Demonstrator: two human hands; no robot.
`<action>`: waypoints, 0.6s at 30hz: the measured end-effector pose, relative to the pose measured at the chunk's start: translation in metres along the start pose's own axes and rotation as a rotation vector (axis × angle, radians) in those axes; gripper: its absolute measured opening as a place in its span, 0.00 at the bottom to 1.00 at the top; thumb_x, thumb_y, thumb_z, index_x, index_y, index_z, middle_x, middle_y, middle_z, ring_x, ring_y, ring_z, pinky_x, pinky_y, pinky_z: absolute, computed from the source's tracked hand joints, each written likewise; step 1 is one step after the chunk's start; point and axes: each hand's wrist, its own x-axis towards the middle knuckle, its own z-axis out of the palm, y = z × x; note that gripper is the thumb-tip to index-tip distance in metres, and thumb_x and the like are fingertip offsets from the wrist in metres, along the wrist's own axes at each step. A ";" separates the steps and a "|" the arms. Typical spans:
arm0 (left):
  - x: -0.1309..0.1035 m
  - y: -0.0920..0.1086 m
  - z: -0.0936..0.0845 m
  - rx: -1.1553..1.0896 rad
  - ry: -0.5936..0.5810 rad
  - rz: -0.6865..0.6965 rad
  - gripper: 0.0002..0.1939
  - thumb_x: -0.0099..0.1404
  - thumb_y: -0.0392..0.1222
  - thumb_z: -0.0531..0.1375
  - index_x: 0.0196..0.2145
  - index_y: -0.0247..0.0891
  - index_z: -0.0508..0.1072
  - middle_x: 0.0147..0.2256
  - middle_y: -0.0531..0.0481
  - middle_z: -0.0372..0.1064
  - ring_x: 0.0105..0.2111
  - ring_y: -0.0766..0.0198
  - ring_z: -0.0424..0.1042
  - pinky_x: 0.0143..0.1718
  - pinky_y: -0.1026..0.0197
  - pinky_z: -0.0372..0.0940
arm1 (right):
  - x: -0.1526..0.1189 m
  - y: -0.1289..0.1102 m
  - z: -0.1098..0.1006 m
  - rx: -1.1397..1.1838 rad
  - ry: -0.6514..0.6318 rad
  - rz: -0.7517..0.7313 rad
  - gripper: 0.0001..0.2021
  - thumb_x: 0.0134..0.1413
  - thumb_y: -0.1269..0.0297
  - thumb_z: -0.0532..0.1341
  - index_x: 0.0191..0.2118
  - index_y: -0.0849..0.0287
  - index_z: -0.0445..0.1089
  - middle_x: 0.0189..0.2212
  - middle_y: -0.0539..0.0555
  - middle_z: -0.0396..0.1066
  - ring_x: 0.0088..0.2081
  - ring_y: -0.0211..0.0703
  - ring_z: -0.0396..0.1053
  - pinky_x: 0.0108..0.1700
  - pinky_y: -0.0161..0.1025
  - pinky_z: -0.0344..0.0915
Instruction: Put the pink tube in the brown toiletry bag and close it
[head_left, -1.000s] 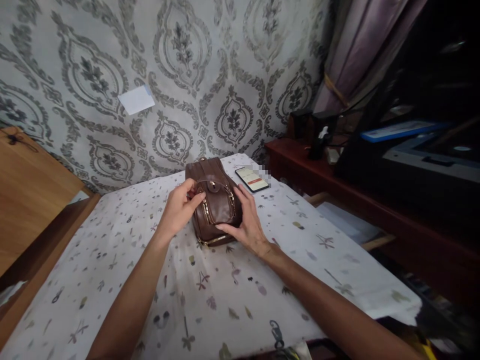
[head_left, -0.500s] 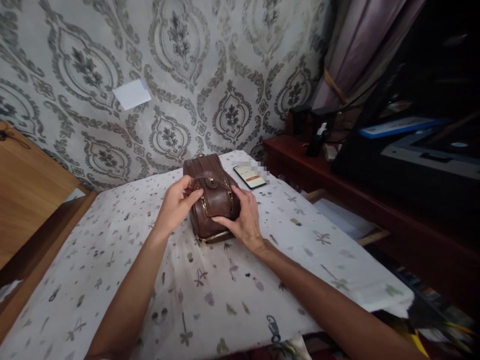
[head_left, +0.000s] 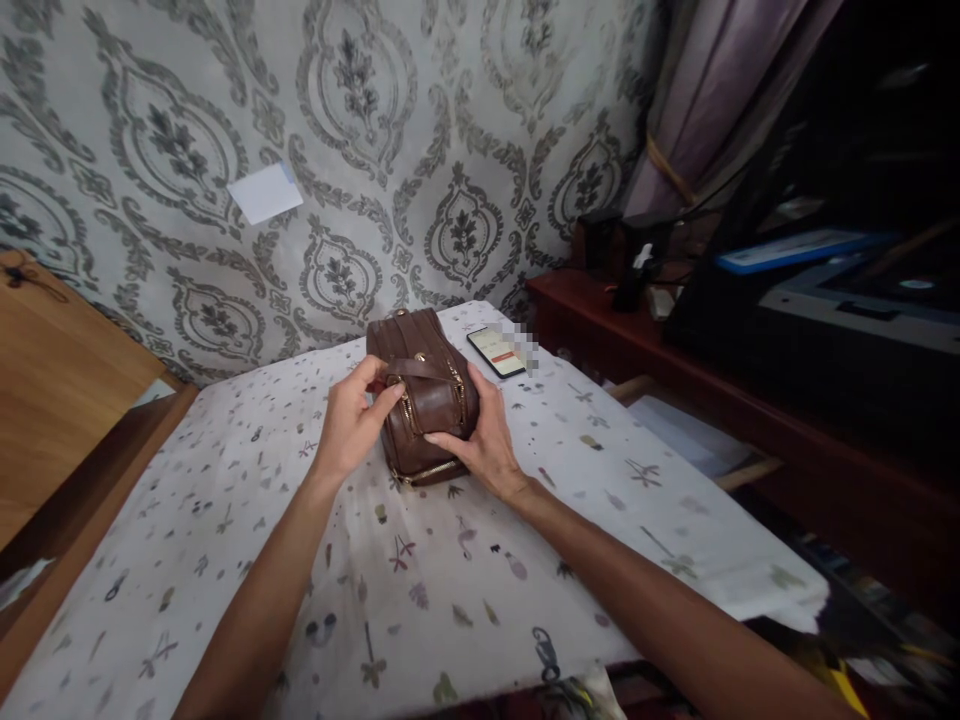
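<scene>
A brown leather-look zip bag (head_left: 439,450) lies on the table, its narrow end towards me. Gold zippers run along both sides of its top flap, and another gold zipper (head_left: 435,472) crosses the lower front. My left hand (head_left: 351,415) pinches the bag's top left edge by the gold zipper, thumb against bent fingers; whether a zipper pull is between them I cannot tell. Around the right side curls my right hand (head_left: 491,440), its thumb pressed on the front and its fingers along the far side. Between the hands a short brown strap (head_left: 421,370) lies across the top.
Just beyond the bag, to the right, a phone (head_left: 496,352) lies with its screen lit. The table (head_left: 247,520) wears a white patterned cloth and meets a papered wall. At right stand a dark red desk (head_left: 577,300) and an open drawer (head_left: 682,435); at left, a wooden panel (head_left: 67,380).
The strap on top has sunk from a raised arch to lying flatter. My right fingers have shifted slightly off the strap's end. My left hand remains at the same edge.
</scene>
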 end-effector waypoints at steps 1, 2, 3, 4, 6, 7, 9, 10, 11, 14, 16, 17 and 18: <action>0.000 0.000 0.000 0.020 -0.005 0.007 0.06 0.64 0.42 0.59 0.31 0.40 0.67 0.29 0.53 0.67 0.32 0.62 0.67 0.35 0.62 0.61 | 0.000 0.000 0.000 -0.001 -0.004 0.002 0.54 0.48 0.32 0.64 0.72 0.54 0.42 0.65 0.65 0.58 0.65 0.66 0.57 0.66 0.67 0.54; -0.001 0.000 -0.001 0.037 -0.010 0.012 0.06 0.64 0.42 0.59 0.31 0.40 0.67 0.29 0.53 0.67 0.32 0.62 0.67 0.35 0.62 0.61 | 0.000 0.000 0.000 -0.003 -0.006 0.002 0.53 0.49 0.32 0.63 0.72 0.54 0.42 0.65 0.65 0.58 0.65 0.66 0.57 0.66 0.67 0.55; -0.001 0.000 -0.001 0.052 -0.016 0.015 0.06 0.64 0.42 0.59 0.31 0.40 0.67 0.28 0.53 0.67 0.32 0.62 0.66 0.34 0.62 0.60 | 0.000 0.000 -0.001 -0.003 -0.004 -0.001 0.53 0.49 0.31 0.62 0.72 0.54 0.42 0.65 0.65 0.58 0.65 0.66 0.57 0.66 0.67 0.55; -0.001 0.001 -0.001 0.064 -0.021 0.016 0.06 0.64 0.42 0.59 0.31 0.40 0.66 0.28 0.53 0.66 0.32 0.62 0.66 0.34 0.62 0.60 | 0.000 0.000 -0.001 -0.003 0.000 -0.007 0.53 0.49 0.31 0.62 0.72 0.54 0.43 0.65 0.65 0.58 0.65 0.66 0.57 0.65 0.66 0.55; -0.002 0.001 -0.002 0.087 -0.031 0.015 0.06 0.64 0.42 0.59 0.31 0.41 0.66 0.27 0.53 0.65 0.31 0.62 0.66 0.34 0.62 0.59 | 0.000 0.000 -0.001 -0.006 0.006 -0.017 0.53 0.49 0.30 0.61 0.72 0.54 0.43 0.66 0.65 0.57 0.65 0.66 0.57 0.65 0.66 0.56; -0.002 0.001 -0.002 0.096 -0.036 0.015 0.06 0.64 0.42 0.59 0.31 0.41 0.66 0.27 0.54 0.65 0.32 0.62 0.66 0.34 0.62 0.59 | 0.000 -0.001 -0.001 -0.009 0.006 -0.019 0.53 0.50 0.31 0.61 0.72 0.54 0.42 0.66 0.65 0.57 0.65 0.66 0.57 0.65 0.66 0.56; -0.003 0.002 -0.002 0.108 -0.047 0.012 0.05 0.64 0.42 0.59 0.31 0.41 0.66 0.28 0.53 0.66 0.32 0.61 0.66 0.34 0.62 0.59 | 0.000 -0.001 -0.001 -0.014 -0.002 -0.012 0.52 0.50 0.32 0.62 0.72 0.54 0.42 0.66 0.65 0.57 0.65 0.66 0.57 0.65 0.66 0.56; -0.003 0.002 -0.003 0.111 -0.055 0.010 0.05 0.64 0.42 0.59 0.31 0.41 0.66 0.28 0.53 0.66 0.33 0.61 0.67 0.34 0.62 0.60 | 0.000 -0.002 -0.001 -0.013 -0.005 -0.006 0.52 0.50 0.32 0.62 0.72 0.54 0.42 0.66 0.65 0.57 0.65 0.66 0.57 0.65 0.66 0.56; -0.004 0.002 -0.003 0.114 -0.064 0.006 0.05 0.64 0.42 0.59 0.31 0.41 0.67 0.28 0.53 0.67 0.33 0.61 0.67 0.35 0.62 0.60 | 0.000 -0.002 -0.002 -0.009 -0.007 -0.002 0.52 0.50 0.33 0.63 0.72 0.54 0.42 0.66 0.65 0.57 0.65 0.66 0.57 0.65 0.67 0.56; -0.003 0.004 -0.006 0.139 -0.095 0.008 0.04 0.64 0.41 0.58 0.32 0.41 0.67 0.29 0.53 0.67 0.33 0.60 0.67 0.34 0.61 0.60 | 0.000 -0.003 -0.003 0.006 -0.010 -0.004 0.53 0.50 0.34 0.64 0.72 0.54 0.42 0.66 0.65 0.57 0.65 0.66 0.57 0.65 0.67 0.55; -0.001 0.008 -0.007 0.200 -0.116 0.015 0.03 0.65 0.40 0.58 0.33 0.41 0.68 0.29 0.52 0.67 0.31 0.61 0.66 0.33 0.61 0.59 | 0.001 -0.004 -0.005 0.007 -0.017 -0.012 0.53 0.50 0.34 0.64 0.73 0.55 0.42 0.67 0.65 0.56 0.66 0.66 0.57 0.65 0.66 0.55; 0.001 0.011 -0.007 0.257 -0.125 0.023 0.02 0.65 0.39 0.57 0.33 0.41 0.68 0.29 0.52 0.66 0.30 0.61 0.66 0.32 0.61 0.59 | 0.001 -0.004 -0.006 0.005 -0.025 -0.016 0.53 0.50 0.34 0.64 0.73 0.55 0.42 0.67 0.65 0.56 0.66 0.66 0.56 0.66 0.66 0.55; 0.003 0.015 -0.006 0.333 -0.132 0.039 0.00 0.64 0.38 0.57 0.34 0.41 0.68 0.29 0.52 0.66 0.30 0.60 0.65 0.33 0.60 0.59 | 0.001 -0.004 -0.007 0.002 -0.035 -0.021 0.53 0.50 0.34 0.64 0.73 0.55 0.41 0.67 0.66 0.56 0.66 0.66 0.56 0.66 0.66 0.55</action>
